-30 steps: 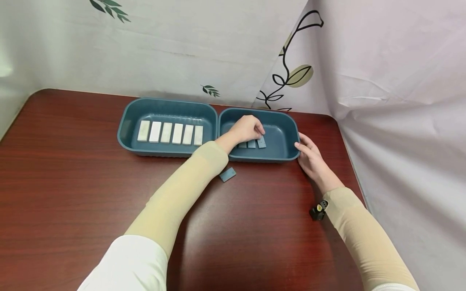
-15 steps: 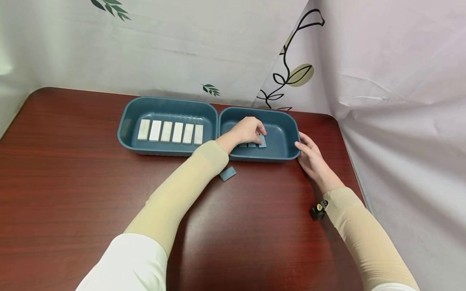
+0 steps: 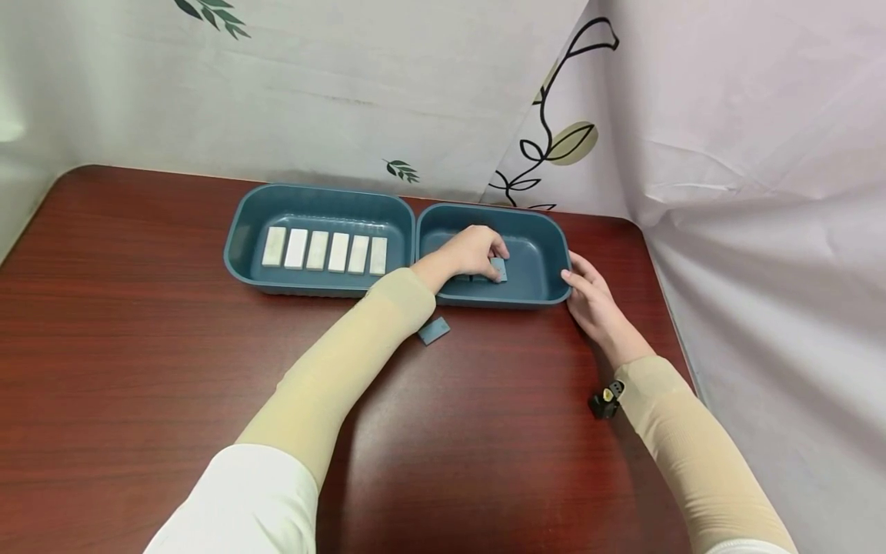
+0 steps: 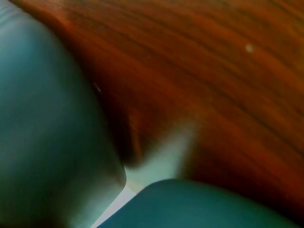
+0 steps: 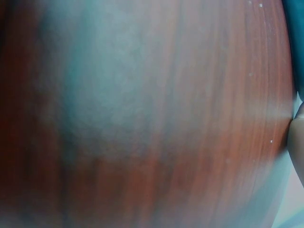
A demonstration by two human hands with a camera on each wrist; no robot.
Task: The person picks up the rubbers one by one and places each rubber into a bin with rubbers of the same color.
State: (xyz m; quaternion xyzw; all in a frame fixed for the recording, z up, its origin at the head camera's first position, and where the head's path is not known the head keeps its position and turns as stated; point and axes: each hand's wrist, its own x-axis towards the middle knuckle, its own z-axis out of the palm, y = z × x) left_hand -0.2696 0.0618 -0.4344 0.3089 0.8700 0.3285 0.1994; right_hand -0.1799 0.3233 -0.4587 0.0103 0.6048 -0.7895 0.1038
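Note:
In the head view my left hand (image 3: 472, 252) reaches down into the right blue bin (image 3: 534, 302). Its thumb and fingers pinch a blue-grey rectangular tile (image 3: 501, 269) at the bin's floor. Beneath the palm, more such tiles are mostly hidden. My right hand (image 3: 595, 308) holds the bin's right end, thumb at the rim and fingers along the outer wall. A slice of that hand's fingers (image 5: 297, 142) shows at the edge of the right wrist view, beside the bin wall (image 5: 296, 42). Another blue-grey tile (image 3: 434, 331) lies on the table, in front of the bin.
The left blue bin (image 3: 314, 291) adjoins the right one and holds a row of several white tiles (image 3: 317, 251). Dark red wooden table (image 3: 484, 431) extends toward me. White patterned cloth (image 3: 311, 100) hangs behind and to the right. The left wrist view is blurred.
The pinched tile has turned from slanted to nearly straight, and my left hand has shifted slightly right and down. My right hand stays at the bin's end.

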